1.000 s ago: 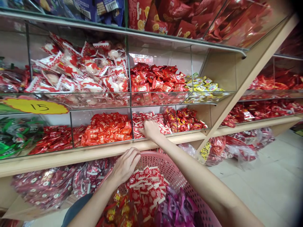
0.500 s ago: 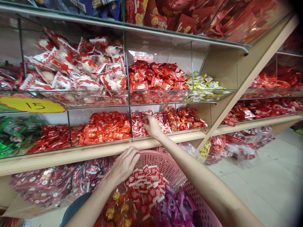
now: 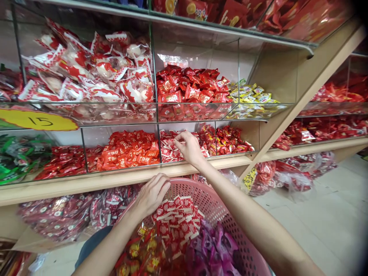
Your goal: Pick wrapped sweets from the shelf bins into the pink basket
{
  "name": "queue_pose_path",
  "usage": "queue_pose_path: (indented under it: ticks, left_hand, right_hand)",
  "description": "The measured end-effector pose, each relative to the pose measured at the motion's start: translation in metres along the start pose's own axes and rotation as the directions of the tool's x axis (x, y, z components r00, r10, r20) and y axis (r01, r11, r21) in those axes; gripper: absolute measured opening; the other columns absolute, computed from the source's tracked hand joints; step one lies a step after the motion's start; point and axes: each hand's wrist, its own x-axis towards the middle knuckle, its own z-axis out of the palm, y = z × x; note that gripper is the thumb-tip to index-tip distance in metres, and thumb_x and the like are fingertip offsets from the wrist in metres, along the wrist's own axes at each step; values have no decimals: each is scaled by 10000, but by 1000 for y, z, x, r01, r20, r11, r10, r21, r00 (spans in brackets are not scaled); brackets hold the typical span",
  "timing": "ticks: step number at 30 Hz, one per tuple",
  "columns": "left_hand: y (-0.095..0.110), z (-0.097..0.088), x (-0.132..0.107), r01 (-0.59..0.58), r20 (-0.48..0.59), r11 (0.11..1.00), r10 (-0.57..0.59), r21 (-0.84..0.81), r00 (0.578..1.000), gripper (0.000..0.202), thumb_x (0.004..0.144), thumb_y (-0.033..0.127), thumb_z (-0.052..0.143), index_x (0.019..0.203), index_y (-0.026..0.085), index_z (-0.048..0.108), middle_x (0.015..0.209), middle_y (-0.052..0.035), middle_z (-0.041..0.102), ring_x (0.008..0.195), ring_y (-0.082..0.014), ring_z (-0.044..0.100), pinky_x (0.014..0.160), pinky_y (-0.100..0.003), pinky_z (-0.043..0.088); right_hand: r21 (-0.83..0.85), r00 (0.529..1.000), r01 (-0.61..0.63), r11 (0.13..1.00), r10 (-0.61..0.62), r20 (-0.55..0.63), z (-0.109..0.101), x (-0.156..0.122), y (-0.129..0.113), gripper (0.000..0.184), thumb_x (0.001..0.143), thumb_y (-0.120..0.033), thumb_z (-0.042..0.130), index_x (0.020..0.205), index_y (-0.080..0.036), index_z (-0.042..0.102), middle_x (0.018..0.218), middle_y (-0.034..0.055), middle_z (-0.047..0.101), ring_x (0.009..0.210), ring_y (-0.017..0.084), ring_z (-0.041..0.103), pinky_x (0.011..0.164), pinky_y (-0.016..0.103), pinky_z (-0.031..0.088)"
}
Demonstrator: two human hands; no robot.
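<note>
My right hand (image 3: 189, 147) reaches into a glass bin on the lower shelf, fingers curled into a heap of small red-and-white wrapped candies (image 3: 169, 149); what it grips is hidden. My left hand (image 3: 152, 193) is curled over the rim of a pink perforated plastic basket (image 3: 209, 201). Inside the basket lie red-and-white candies (image 3: 178, 224), purple wrapped sweets (image 3: 214, 247) and red-yellow ones (image 3: 140, 253).
Glass-fronted shelves hold bins of red packets (image 3: 189, 90), orange-red candies (image 3: 128, 149), yellow packets (image 3: 250, 97), white-red buns (image 3: 89, 74) and green sweets (image 3: 17, 157). A yellow "15" tag (image 3: 37, 120) hangs at left. Bagged stock (image 3: 57, 214) lies under the wooden shelf edge. Tiled floor (image 3: 324, 222) at right.
My right hand has lifted slightly and shifted within the candy bin, fingers bunching. The left hand stays on the basket rim. The view tilted a little downward.
</note>
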Motion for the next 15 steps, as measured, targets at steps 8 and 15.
queue_pose_path:
  ticks: [8,15]
  left_hand:
    - [2,0,0,-26,-5,999,26,20,1000,267,978,297,291,1021,215,541,1041,-45,579,969,-189,553,871,-332,435]
    - [1,2,0,1,0,1000,-1,30,1000,243,978,288,301,1018,214,529,1029,-35,576,968,-179,545,883,-318,423]
  right_hand:
    - [548,854,-302,780,-35,520,-50,-60,-10,147,808,-285,610,835,-141,602,764,14,630,683,117,555,652,256,440]
    - [214,520,-167,962,-99,848,0,-117,8,77,786,-118,584,786,-141,657,751,5,650,665,109,544,628,219,407]
